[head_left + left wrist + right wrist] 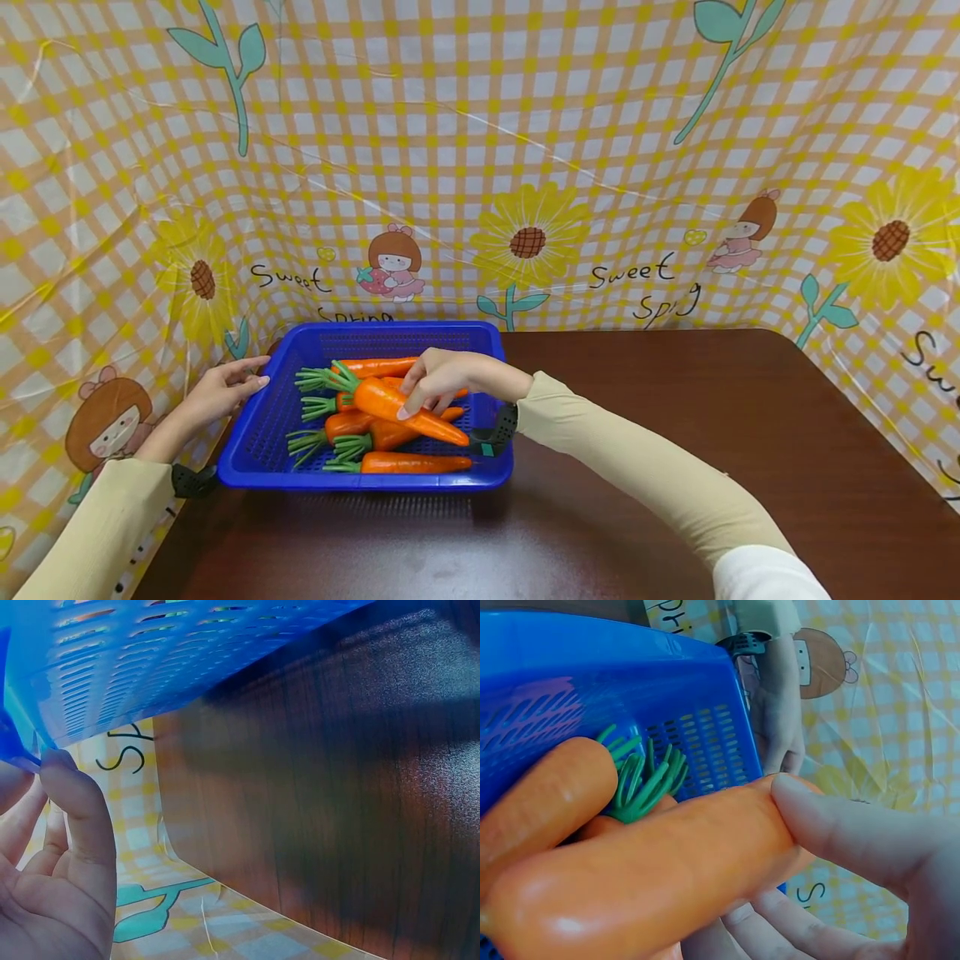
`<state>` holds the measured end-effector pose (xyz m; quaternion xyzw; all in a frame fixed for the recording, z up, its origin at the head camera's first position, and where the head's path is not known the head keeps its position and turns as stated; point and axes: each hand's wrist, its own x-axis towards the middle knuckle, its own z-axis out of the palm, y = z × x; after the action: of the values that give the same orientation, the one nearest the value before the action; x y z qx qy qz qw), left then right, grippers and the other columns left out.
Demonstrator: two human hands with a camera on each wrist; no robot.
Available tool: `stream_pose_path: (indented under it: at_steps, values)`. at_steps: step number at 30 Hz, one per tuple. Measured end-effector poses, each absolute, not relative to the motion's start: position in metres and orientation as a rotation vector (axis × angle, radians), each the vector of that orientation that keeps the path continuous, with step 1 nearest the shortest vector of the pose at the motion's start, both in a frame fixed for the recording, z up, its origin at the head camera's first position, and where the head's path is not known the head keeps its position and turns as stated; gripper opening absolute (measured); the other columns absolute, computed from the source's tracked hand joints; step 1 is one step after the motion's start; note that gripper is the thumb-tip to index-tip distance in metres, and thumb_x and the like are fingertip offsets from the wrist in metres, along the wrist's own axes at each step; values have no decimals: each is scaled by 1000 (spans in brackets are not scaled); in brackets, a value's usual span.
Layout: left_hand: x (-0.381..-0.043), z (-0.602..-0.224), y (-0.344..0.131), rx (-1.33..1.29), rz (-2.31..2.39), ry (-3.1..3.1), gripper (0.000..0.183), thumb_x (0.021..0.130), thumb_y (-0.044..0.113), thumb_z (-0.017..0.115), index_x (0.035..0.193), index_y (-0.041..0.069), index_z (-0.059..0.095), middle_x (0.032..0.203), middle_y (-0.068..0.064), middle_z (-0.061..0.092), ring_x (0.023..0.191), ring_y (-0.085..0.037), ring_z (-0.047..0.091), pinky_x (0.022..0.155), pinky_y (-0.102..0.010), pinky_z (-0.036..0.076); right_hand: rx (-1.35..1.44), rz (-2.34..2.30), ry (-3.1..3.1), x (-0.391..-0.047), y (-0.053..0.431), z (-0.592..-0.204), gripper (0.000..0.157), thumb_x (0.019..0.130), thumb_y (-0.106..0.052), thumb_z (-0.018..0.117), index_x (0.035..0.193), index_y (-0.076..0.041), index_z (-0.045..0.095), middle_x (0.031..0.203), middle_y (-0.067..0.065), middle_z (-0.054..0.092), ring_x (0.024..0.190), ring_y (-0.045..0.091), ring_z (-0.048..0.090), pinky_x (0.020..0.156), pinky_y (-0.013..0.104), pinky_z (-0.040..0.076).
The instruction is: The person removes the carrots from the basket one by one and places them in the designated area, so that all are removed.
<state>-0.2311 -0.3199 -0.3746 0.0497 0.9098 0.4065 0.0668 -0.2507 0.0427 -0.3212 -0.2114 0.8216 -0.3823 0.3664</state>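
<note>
Dark table (645, 408): my left hand (215, 395) grips the basket (352, 481), my right hand (444, 373) a carrot (383, 402); grasp apparently made, next needing steadiness.

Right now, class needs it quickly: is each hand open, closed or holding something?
Left hand: closed, pinching the rim of the blue basket.
Right hand: closed, holding an orange carrot.

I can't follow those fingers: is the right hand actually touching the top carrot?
Touching. The right wrist view shows the right hand holding the top carrot, thumb resting on its orange skin.
</note>
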Motion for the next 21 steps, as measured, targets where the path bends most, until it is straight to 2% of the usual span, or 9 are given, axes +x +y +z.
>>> stream_pose_path:
  at_steps: [7,15,21]
  values:
    - [-232,-374,-318,130,1221,2735,58,101,31,50,148,1,34,108,-21,62,51,-10,41,51,-30,42,-545,-1010,2097,-251,54,-317,46,82,-21,74,123,-1,62,114,8,62,85,18,63,77,32,58]
    - [-233,-373,-318,141,1243,2716,59,101,31,50,148,0,33,108,-19,61,47,-7,36,51,-29,41,-504,-1043,2089,-247,63,-311,48,82,-19,73,125,0,60,94,4,62,77,14,56,79,33,57]
    - [-234,-374,-319,135,1246,2714,59,101,31,50,148,0,34,104,-15,62,48,-7,36,51,-29,41,-470,-1057,2100,-244,70,-309,48,81,-20,74,124,-2,62,102,6,67,82,16,59,80,33,57]
